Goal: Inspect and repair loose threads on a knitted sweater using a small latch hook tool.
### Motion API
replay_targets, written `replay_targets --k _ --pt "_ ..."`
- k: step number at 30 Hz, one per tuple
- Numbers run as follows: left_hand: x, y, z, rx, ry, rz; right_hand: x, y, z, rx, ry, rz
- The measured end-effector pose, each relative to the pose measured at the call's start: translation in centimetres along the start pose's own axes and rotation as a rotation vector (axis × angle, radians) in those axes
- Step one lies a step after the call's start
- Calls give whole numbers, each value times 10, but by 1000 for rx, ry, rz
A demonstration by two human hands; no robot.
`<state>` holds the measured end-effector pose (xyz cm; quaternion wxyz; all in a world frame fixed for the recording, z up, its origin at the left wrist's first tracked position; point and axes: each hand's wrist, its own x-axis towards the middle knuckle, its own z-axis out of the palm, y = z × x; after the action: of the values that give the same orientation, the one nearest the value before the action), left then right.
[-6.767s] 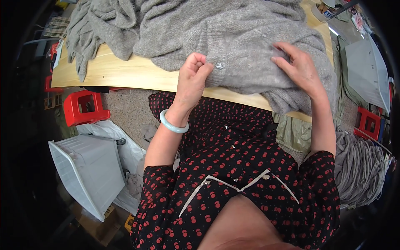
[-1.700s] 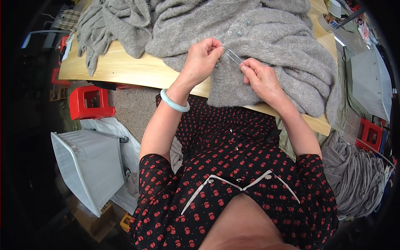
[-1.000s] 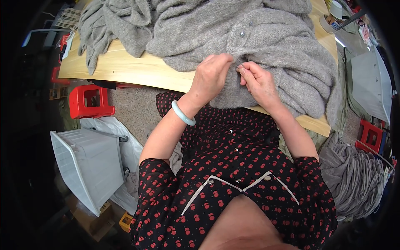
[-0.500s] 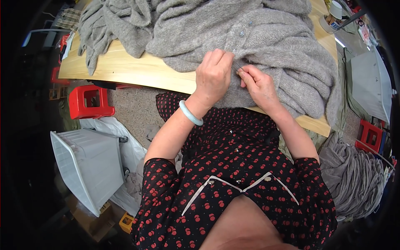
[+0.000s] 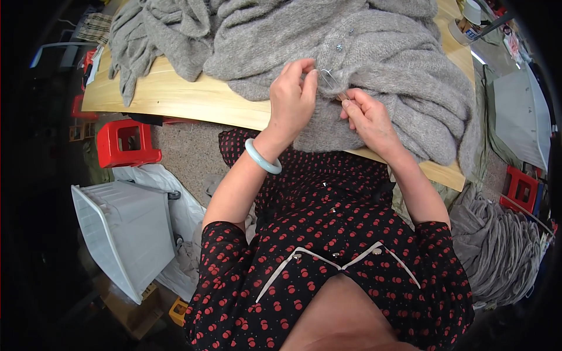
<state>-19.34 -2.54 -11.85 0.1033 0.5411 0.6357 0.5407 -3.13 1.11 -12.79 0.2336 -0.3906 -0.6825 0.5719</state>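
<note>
A grey fuzzy knitted garment (image 5: 275, 44) lies bunched across the table, with small shiny buttons (image 5: 339, 47) along it. My right hand (image 5: 369, 120) pinches a slim metal tool (image 5: 332, 80) at the garment's near folds. The tool's thin, pale, looped end points up and left over the knit; its exact kind is unclear. Just left of that end is my left hand (image 5: 293, 96), its fingers curled and the thumb close to the forefinger. Anything between those fingertips is too fine to make out. A pale bangle (image 5: 263, 157) circles my left wrist.
The wooden table's (image 5: 175, 96) near edge runs before my lap. A red stool (image 5: 126, 143) and a grey wheeled bin (image 5: 126, 234) stand at left. At right are another bin (image 5: 520, 117), a red stool (image 5: 520, 190) and piled grey knits (image 5: 497, 245). A cup holder (image 5: 465, 32) sits far right.
My left hand has drawn back a little to the left and its fingers have loosened. My right hand has shifted slightly right, and more of the tool's end shows.
</note>
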Motion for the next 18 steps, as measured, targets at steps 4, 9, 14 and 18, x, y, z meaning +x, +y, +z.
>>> replay_targets --k 4,9,14,18 --pt "12 -12 -7 36 -291 -196 5 -2 -1 -20 -1 -14" --pt "21 -8 -2 161 -423 -211 8 -8 -3 -62 -18 -10" --pt "25 -21 -2 -16 -409 -207 9 -12 -8 -79 -7 -27" --pt "36 -6 -17 -443 -467 -589 12 -12 -15 -133 56 -57"
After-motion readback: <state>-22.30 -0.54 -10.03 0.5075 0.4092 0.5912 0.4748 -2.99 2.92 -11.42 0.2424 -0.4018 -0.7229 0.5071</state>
